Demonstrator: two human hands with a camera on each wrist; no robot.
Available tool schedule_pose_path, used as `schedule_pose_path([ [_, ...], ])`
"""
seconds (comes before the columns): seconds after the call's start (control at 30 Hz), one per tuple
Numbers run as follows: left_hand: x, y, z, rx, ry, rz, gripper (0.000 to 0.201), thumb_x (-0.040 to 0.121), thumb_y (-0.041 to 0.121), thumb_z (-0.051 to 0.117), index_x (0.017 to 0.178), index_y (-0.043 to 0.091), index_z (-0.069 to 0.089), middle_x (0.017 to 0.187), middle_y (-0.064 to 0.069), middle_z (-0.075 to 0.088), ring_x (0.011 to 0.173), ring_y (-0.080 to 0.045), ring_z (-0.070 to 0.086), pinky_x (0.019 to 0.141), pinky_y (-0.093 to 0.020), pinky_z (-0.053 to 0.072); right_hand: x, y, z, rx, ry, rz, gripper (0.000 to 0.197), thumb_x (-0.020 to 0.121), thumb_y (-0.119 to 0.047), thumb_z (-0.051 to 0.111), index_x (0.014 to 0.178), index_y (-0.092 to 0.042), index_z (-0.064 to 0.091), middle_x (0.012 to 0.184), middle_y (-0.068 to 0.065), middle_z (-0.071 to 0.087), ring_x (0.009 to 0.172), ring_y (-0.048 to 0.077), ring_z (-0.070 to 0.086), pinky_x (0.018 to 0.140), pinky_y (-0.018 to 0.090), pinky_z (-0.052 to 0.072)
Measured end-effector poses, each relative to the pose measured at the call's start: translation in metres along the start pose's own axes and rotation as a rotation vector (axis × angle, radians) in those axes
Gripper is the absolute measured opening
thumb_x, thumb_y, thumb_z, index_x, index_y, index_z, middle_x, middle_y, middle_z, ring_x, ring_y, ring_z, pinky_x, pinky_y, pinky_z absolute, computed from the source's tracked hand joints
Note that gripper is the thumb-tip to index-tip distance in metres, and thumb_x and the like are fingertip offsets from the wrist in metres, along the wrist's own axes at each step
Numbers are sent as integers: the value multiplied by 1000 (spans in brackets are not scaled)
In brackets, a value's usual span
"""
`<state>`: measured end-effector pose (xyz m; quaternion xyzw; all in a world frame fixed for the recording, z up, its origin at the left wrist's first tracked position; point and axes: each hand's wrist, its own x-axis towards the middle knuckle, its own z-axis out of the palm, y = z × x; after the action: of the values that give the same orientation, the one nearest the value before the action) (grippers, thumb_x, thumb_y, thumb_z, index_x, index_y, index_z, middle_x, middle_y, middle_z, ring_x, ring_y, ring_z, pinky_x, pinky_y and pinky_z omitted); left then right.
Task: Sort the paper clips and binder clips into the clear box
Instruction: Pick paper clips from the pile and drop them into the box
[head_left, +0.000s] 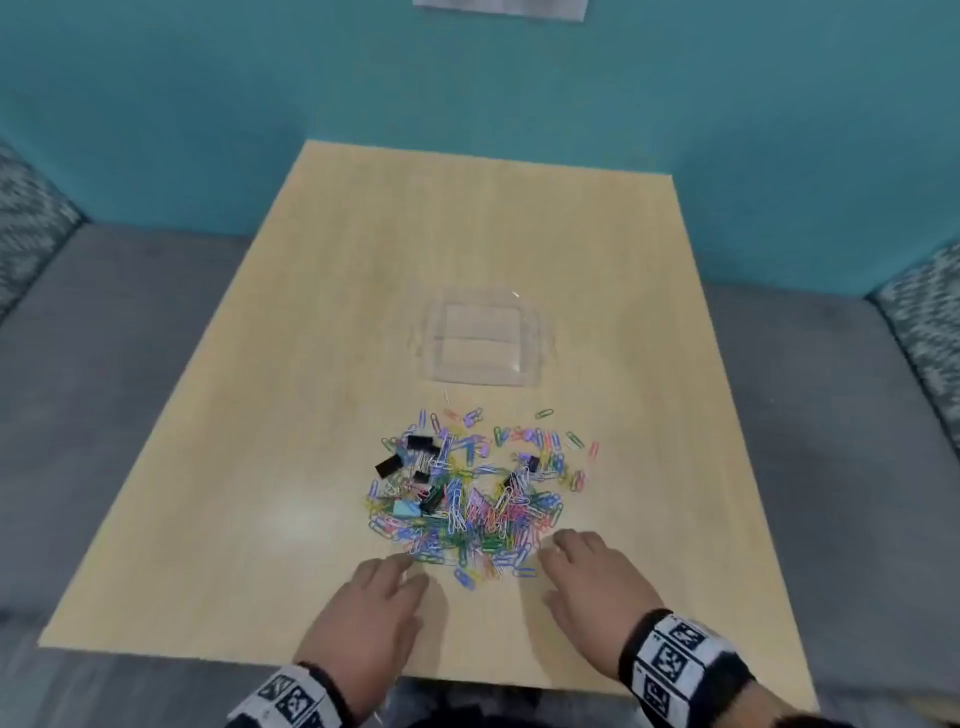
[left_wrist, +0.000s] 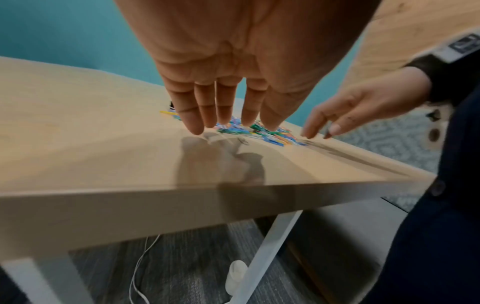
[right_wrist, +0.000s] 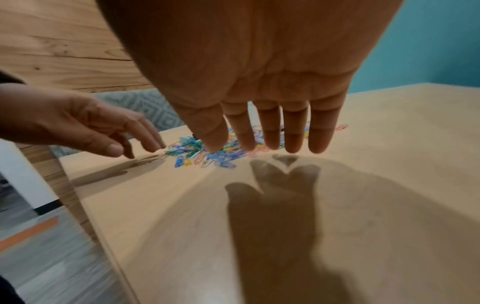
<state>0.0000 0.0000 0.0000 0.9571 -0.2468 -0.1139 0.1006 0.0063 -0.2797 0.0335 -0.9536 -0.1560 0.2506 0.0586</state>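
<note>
A heap of coloured paper clips (head_left: 483, 499) lies in the middle of the wooden table (head_left: 260, 415), with several black binder clips (head_left: 420, 442) mixed in. Beyond it stands the clear box (head_left: 480, 338), which looks empty. My left hand (head_left: 384, 582) hovers at the heap's near-left edge, fingers straight, holding nothing. My right hand (head_left: 566, 551) hovers at the near-right edge, fingers spread and also empty. The left wrist view shows the left hand (left_wrist: 223, 121) just above the table before the clips (left_wrist: 259, 131). The right wrist view shows the right hand (right_wrist: 267, 144) over the clips (right_wrist: 207, 158).
A light blue binder clip (head_left: 406, 509) lies at the heap's left side. A teal wall (head_left: 467, 93) stands behind the table. Grey floor (head_left: 104, 364) surrounds it. White table legs (left_wrist: 270, 246) and a cable (left_wrist: 140, 267) show under the near edge.
</note>
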Motion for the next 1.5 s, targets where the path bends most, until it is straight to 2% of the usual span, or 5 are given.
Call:
schedule_pose_path([
  [0.37,39,23,0,-77,-11,-472,91,67,63,67,141,21,34,142,-12,37,117,-34,39,86,-46,46,39,-25,3,134,118,309,93,77,-65,54,147,-19,12,149,4,22,127,28,28,102,42,32],
  [0.8,56,38,8,3,25,-131,78,71,42,73,138,25,38,121,-11,49,100,-31,47,71,-42,50,45,-35,10,131,187,210,69,81,-47,62,140,-24,33,133,5,41,114,28,40,89,39,44],
  [1.1,68,24,4,-3,-3,-58,64,59,8,72,119,20,54,106,-8,51,85,-28,42,61,-36,49,57,-27,9,60,145,59,49,55,5,68,100,-13,58,99,9,55,81,29,51,60,36,45],
  [1.27,73,15,-2,30,-39,-17,46,51,-4,70,88,21,58,86,-2,45,71,-20,39,48,-28,31,59,-20,-5,99,72,6,44,66,11,49,104,-12,49,103,8,45,88,28,44,64,34,30],
  [1.5,81,7,-16,-110,-78,-11,39,47,-12,64,69,17,50,76,-2,46,59,-19,40,45,-26,33,67,-9,-7,193,75,52,17,87,-3,56,87,-17,47,84,-3,34,64,20,35,57,30,29],
])
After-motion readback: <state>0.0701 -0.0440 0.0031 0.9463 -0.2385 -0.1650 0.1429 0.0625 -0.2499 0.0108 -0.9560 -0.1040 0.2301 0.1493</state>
